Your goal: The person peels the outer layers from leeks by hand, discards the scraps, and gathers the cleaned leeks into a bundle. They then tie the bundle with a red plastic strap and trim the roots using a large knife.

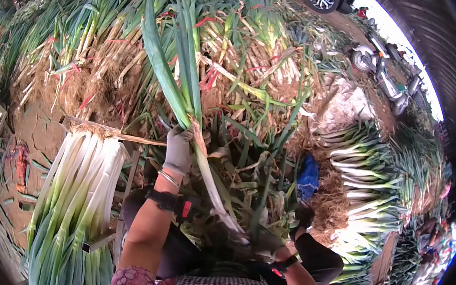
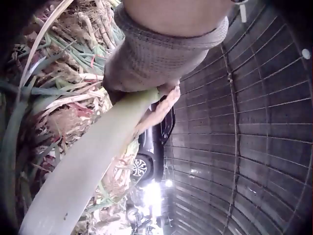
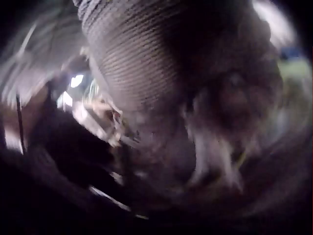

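A long leek (image 1: pixel 209 180) slants across the middle of the head view, green leaves up and root end down to the right. My gloved left hand (image 1: pixel 179 151) grips it where the leaves meet the pale stalk. In the left wrist view the gloved hand (image 2: pixel 151 61) curls round the leek (image 2: pixel 83 161), with a dry strip of leaf hanging beside it. My gloved right hand (image 1: pixel 268 243) is at the root end. The right wrist view is blurred: the glove (image 3: pixel 142 63) fills much of it, pale strands lie by the fingers, and their hold cannot be made out.
Cleaned leeks (image 1: pixel 79 170) lie in a metal frame (image 1: pixel 130 187) on the left. A long row of leeks (image 1: pixel 359 187) lies on the right, roots inward, near a blue cloth (image 1: pixel 308 178). Untrimmed bundles (image 1: pixel 107 59) are heaped ahead. Loose leaves (image 1: pixel 247 173) cover the ground between.
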Demonstrator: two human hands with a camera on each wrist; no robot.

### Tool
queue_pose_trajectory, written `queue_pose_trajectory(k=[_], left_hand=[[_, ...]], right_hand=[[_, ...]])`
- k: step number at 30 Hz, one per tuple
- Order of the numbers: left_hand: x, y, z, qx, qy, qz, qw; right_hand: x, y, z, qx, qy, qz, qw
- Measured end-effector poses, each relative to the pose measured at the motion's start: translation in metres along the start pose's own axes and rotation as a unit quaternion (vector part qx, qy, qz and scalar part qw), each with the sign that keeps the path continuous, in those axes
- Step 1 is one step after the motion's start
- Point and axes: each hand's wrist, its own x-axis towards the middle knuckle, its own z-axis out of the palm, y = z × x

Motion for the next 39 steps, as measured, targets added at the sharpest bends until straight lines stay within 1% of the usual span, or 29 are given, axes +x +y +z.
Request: queue_pose_trajectory(k=[1, 3, 4, 5, 7, 8, 9, 10, 11, 12, 13, 15, 17, 18, 19, 20, 22, 24, 26, 27, 28, 30, 33, 34, 35, 36, 37, 38, 39], left_hand=[[-0.003, 0.003, 0.007, -0.001, -0.002, 0.002, 1.000], [-0.016, 0.002, 0.021, 0.003, -0.021, -0.020, 1.000], [-0.021, -0.001, 0.025, -0.024, -0.053, -0.035, 0.998], [-0.020, -0.012, 0.024, -0.024, -0.059, -0.037, 0.997], [-0.013, -0.038, 0.016, 0.024, -0.090, -0.008, 0.996], [-0.018, -0.042, 0.019, 0.158, -0.126, 0.103, 0.974], [-0.022, -0.042, 0.022, 0.157, -0.128, 0.104, 0.974], [-0.027, -0.039, 0.026, 0.117, -0.133, 0.068, 0.982], [-0.029, -0.030, 0.028, 0.050, -0.139, -0.007, 0.989], [-0.032, -0.021, 0.030, -0.018, -0.133, -0.083, 0.987], [-0.030, -0.015, 0.030, -0.019, -0.130, -0.078, 0.988], [-0.029, -0.010, 0.029, -0.036, -0.097, -0.082, 0.991], [-0.025, -0.005, 0.028, -0.040, -0.092, -0.084, 0.991], [-0.023, -0.003, 0.027, -0.043, -0.090, -0.080, 0.992], [-0.023, -0.002, 0.026, -0.045, -0.087, -0.077, 0.992], [-0.024, 0.000, 0.029, -0.047, -0.086, -0.077, 0.992], [-0.025, -0.001, 0.037, -0.054, -0.108, -0.061, 0.991], [-0.032, 0.000, 0.042, -0.068, -0.162, -0.064, 0.982], [-0.035, -0.002, 0.047, -0.077, -0.201, -0.055, 0.975], [-0.037, -0.002, 0.049, -0.088, -0.238, -0.044, 0.966], [-0.044, 0.006, 0.050, -0.048, -0.233, -0.039, 0.970], [-0.040, 0.012, 0.052, -0.064, -0.230, -0.042, 0.970], [-0.025, -0.001, 0.036, -0.062, -0.189, -0.077, 0.977], [-0.021, -0.007, 0.032, -0.056, -0.177, -0.079, 0.979], [-0.020, -0.012, 0.028, -0.050, -0.165, -0.083, 0.982], [-0.023, -0.007, 0.027, -0.009, -0.110, -0.091, 0.990], [-0.024, -0.002, 0.031, -0.008, -0.111, -0.092, 0.990], [-0.023, 0.003, 0.037, -0.031, -0.092, -0.057, 0.994], [-0.022, 0.006, 0.039, -0.055, -0.072, -0.022, 0.996]], right_hand=[[-0.007, 0.005, -0.011, -0.030, 0.090, -0.039, 0.995], [0.008, -0.001, -0.042, -0.083, 0.092, 0.058, 0.991], [-0.003, -0.063, -0.089, 0.045, 0.230, 0.028, 0.972], [0.015, -0.081, -0.101, 0.060, 0.401, -0.117, 0.906], [0.044, -0.132, -0.138, 0.021, 0.537, -0.188, 0.822], [0.065, -0.142, -0.147, 0.020, 0.539, -0.188, 0.821], [0.092, -0.144, -0.153, 0.030, 0.548, -0.157, 0.821], [0.100, -0.152, -0.158, 0.040, 0.555, -0.127, 0.821], [0.090, -0.146, -0.161, 0.040, 0.555, -0.128, 0.821], [0.058, -0.147, -0.177, 0.275, 0.463, -0.189, 0.821], [0.033, -0.142, -0.190, 0.490, 0.336, -0.236, 0.769], [0.001, -0.115, -0.184, 0.483, 0.489, -0.256, 0.680], [-0.023, -0.056, -0.172, 0.679, 0.382, -0.308, 0.546], [-0.026, -0.031, -0.163, 0.597, 0.407, -0.183, 0.667], [-0.023, -0.008, -0.151, 0.493, 0.415, -0.050, 0.763], [-0.010, 0.016, -0.137, 0.123, 0.402, 0.114, 0.900], [0.003, -0.003, -0.119, 0.114, 0.481, -0.069, 0.867], [0.013, -0.077, -0.126, 0.275, 0.437, -0.113, 0.849], [0.040, -0.129, -0.131, 0.151, 0.495, -0.191, 0.834], [0.055, -0.136, -0.132, 0.150, 0.496, -0.192, 0.833], [0.072, -0.140, -0.133, 0.216, 0.490, -0.207, 0.819], [0.079, -0.139, -0.139, 0.424, 0.389, -0.235, 0.784], [0.072, -0.143, -0.131, 0.519, 0.345, -0.189, 0.759], [0.066, -0.148, -0.128, 0.221, 0.539, -0.210, 0.785], [0.065, -0.143, -0.119, 0.221, 0.539, -0.208, 0.786], [0.064, -0.133, -0.105, 0.087, 0.546, -0.255, 0.793], [0.062, -0.126, -0.094, -0.050, 0.543, -0.299, 0.783], [0.060, -0.119, -0.085, -0.060, 0.494, -0.345, 0.796], [0.058, -0.125, -0.087, -0.060, 0.492, -0.345, 0.797]])
